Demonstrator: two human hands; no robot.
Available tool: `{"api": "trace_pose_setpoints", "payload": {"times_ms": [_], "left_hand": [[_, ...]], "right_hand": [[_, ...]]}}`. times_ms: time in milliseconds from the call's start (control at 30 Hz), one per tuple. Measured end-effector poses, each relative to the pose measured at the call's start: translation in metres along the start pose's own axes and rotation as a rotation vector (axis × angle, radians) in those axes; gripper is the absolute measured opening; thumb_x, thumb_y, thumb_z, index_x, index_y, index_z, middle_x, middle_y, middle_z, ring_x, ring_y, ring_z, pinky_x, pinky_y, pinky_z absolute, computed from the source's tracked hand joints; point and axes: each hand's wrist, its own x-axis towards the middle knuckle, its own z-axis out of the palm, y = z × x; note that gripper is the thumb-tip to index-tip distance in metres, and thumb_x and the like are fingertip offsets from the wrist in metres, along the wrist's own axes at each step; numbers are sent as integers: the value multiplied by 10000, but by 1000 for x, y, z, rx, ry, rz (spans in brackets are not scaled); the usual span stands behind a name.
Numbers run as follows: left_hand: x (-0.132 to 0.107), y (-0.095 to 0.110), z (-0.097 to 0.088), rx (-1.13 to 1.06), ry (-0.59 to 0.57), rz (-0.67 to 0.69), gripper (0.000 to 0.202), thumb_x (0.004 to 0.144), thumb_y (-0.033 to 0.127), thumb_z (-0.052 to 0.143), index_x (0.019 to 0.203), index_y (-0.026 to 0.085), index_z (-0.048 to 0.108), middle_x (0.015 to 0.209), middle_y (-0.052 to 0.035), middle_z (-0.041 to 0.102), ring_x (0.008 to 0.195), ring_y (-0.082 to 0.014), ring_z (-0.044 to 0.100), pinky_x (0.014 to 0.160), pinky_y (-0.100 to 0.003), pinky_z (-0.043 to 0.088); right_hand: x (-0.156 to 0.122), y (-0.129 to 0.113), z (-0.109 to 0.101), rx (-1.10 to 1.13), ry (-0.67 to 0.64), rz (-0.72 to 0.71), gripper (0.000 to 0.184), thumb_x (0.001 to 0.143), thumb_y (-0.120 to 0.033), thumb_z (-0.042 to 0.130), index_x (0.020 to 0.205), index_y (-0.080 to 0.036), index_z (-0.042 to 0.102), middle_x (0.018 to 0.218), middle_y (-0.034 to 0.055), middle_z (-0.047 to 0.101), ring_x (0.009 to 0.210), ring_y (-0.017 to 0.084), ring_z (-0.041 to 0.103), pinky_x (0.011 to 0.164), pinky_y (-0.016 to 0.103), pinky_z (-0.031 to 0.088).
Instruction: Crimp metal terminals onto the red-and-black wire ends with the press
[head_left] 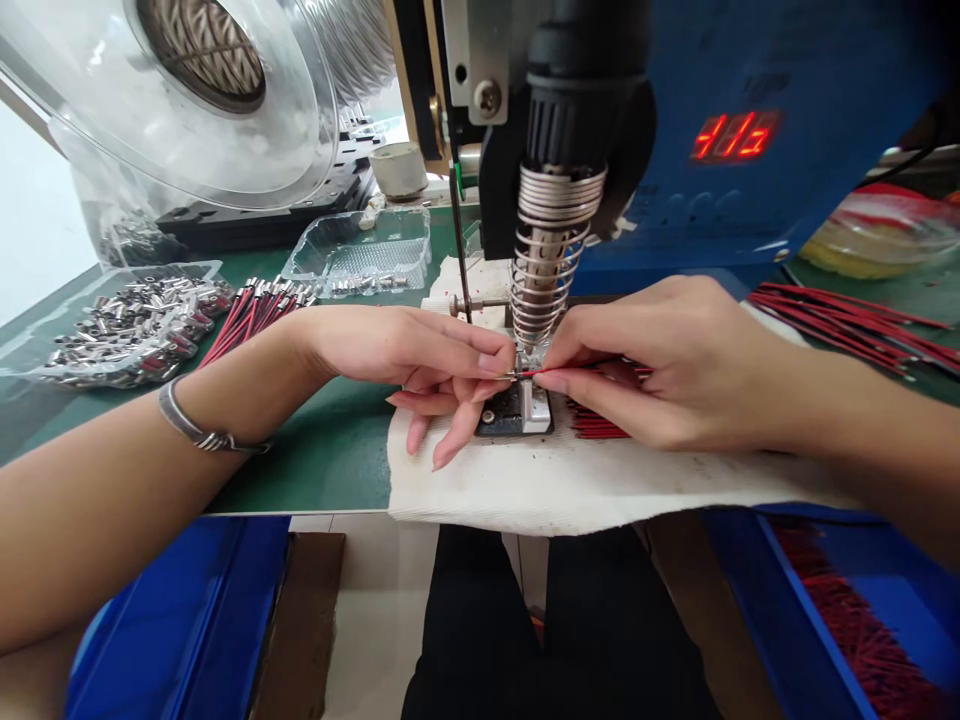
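Under the tip of a soldering iron (552,245) wrapped in a coiled metal spring, my two hands meet over a small metal fixture (535,408). My left hand (420,350) pinches a small metal connector (507,376) between thumb and forefinger, its other fingers spread below. Coming from the right, my right hand (667,360) pinches a thin red wire (535,371) whose end reaches the connector. The exact joint is too small to make out. More red wires (600,422) lie beneath my right hand on a white cloth (480,490).
A blue machine (720,215) with a red digital display stands behind. On the left are a clear tray of metal connectors (135,325), a red wire bundle (236,315) and another clear tray (367,250). Red wires (862,320) lie at right; blue bins (757,600) sit below the table edge.
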Motion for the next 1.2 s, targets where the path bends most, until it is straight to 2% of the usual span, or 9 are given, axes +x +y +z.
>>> {"api": "trace_pose_setpoints", "payload": {"times_ms": [167,333,433,633,833,1000,1200], "left_hand": [[1,6,6,87,32,20,479,1163,553,820,871,261,577,772,-65,874,413,-118,395,596,-202,687],[1,7,8,111,25,18,509,1155,575,844,858,260,577,631,-28,772,403,-120,437,570,-182,661],[1,4,6,82,25,24,517,1164,582,833,854,259,574,689,-55,835,396,-112,423,590,-183,677],[3,3,7,88,33,45,532,1185,605,790,852,259,560,764,-93,891,375,-108,376,563,-192,680],[3,5,8,112,23,43,545,1184,632,791,856,257,571,767,-91,894,380,-100,360,573,-177,678],[3,5,8,85,42,20,556,1169,650,808,861,265,553,766,-94,893,385,-101,350,569,-181,677],[3,6,8,109,32,27,575,1161,687,803,849,267,564,682,-67,832,389,-113,375,554,-186,670]], "right_hand": [[-1,-1,0,-19,-16,11,249,1160,-214,633,925,-275,685,719,-27,656,600,180,548,639,368,409],[-1,0,-2,-19,-33,7,288,1153,-204,640,875,-269,674,735,-16,674,619,178,557,650,366,422],[-1,1,-2,-17,-13,-9,273,1155,-196,648,895,-268,690,758,-15,700,624,173,576,648,357,424],[-2,5,-1,-37,38,-17,154,1163,-193,657,1078,-264,764,773,-44,757,595,144,590,650,313,459],[-3,4,-1,-31,53,-76,166,1142,-131,684,1051,-262,728,836,-52,800,657,137,670,672,309,495],[-2,1,-1,2,38,-45,187,1126,-125,670,1014,-267,716,842,-31,812,617,145,631,654,324,493],[-2,2,-3,13,31,-47,219,1087,-85,683,985,-277,713,803,-39,782,630,156,664,639,328,478]]}}
